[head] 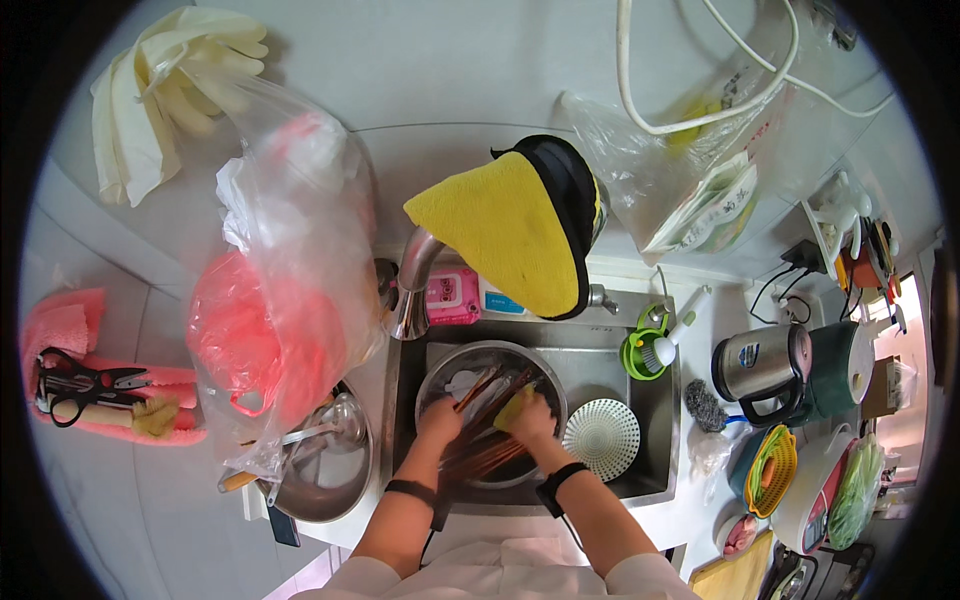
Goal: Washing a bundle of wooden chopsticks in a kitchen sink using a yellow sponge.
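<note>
A round stainless-steel basin (496,346) stands in the left part of the sink (664,465). Inside it lie many reddish-brown chopsticks (487,459), some blurred. My left hand (441,421) is over the basin's left side, closed around a few chopsticks (478,384) that slant up and to the right. Over the right side, my right hand (534,420) grips a yellow sponge or cloth (511,409) against the chopsticks; its fingertips are partly hidden. The faucet (411,300) hangs beyond the basin's far left edge. A white perforated colander (602,439) sits right of the basin.
A yellow towel (495,232) drapes behind the faucet. Plastic bags (300,225) crowd the left. A steel pot (322,502) with ladles stands left of the sink. A green holder (636,358) with a brush, a kettle (765,364) and a yellow basket (784,480) are right.
</note>
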The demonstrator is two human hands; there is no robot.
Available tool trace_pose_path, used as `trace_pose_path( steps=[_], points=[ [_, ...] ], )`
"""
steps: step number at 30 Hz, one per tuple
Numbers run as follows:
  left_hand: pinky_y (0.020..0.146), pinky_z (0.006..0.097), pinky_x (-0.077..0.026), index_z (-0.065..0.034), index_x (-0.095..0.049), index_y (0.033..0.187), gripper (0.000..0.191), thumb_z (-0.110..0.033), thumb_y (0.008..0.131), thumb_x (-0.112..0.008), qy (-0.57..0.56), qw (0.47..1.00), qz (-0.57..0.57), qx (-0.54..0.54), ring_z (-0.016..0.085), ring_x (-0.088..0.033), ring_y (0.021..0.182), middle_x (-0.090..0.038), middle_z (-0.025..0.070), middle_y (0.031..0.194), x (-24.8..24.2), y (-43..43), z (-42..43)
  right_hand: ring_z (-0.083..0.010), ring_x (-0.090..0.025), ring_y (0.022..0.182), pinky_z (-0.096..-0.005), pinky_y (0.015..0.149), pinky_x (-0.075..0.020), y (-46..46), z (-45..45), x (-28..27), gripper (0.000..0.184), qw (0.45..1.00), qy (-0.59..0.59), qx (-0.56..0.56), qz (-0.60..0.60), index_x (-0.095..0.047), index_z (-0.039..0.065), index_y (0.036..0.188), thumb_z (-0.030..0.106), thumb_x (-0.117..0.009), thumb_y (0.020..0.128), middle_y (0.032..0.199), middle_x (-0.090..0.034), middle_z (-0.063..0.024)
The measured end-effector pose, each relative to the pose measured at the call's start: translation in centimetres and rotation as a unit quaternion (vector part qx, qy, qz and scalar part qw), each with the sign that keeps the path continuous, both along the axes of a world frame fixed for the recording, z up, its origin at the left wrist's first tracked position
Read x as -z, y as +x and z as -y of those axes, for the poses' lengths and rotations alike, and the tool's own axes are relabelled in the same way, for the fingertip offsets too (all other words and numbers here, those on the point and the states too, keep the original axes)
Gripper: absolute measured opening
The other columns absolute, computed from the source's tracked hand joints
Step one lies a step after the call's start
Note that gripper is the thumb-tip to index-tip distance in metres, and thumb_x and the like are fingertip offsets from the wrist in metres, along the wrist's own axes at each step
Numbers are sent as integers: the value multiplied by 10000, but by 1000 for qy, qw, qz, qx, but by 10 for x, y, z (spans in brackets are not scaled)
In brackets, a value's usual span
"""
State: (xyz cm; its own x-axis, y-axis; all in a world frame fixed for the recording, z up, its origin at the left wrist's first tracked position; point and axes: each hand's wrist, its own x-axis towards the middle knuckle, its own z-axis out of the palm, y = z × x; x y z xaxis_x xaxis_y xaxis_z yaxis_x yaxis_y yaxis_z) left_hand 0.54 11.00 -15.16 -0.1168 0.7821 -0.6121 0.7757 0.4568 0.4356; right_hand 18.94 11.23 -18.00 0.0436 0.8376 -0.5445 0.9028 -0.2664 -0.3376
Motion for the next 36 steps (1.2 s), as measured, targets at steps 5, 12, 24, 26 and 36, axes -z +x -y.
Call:
trace_pose_path(
  steps=[5,12,24,26,36],
  points=[
    [803,444,-457,-45,-585,1070,283,-131,830,-462,-81,988,-93,97,315,-558,1010,-583,149,1092,49,16,-20,-291,-299,1261,-472,966,-322,11,23,38,499,968,-93,-232,25,-318,153,1339,265,-443,870,1405,-214,-141],
    [861,415,-444,-62,-613,1054,306,-139,850,-398,-110,976,-105,154,325,-536,1060,-557,153,1149,69,21,-7,-293,-501,1085,-381,880,-429,18,17,32,415,953,-46,-279,108,-557,176,1132,354,-569,758,1154,-542,-130],
    [825,399,-454,-23,-564,1046,274,-135,830,-437,33,988,-37,144,311,-575,989,-603,178,1027,-49,12,19,-338,-578,926,-410,794,-458,45,19,-3,346,986,70,41,-149,-578,63,1098,190,-495,788,1017,-606,-186],
    [814,396,-459,-20,-554,1052,275,-134,825,-449,73,990,10,117,310,-584,970,-613,177,998,-61,10,30,-331,-577,940,-388,814,-452,48,23,-22,358,984,62,39,-163,-567,59,1114,180,-504,782,1022,-603,-191],
    [841,419,-437,-11,-571,1028,268,-131,827,-440,86,987,-21,136,335,-556,999,-577,214,1061,-56,7,76,-298,-594,937,-337,822,-458,60,62,-38,441,982,61,-21,-176,-604,66,1082,300,-624,709,1005,-616,-184]
  ],
)
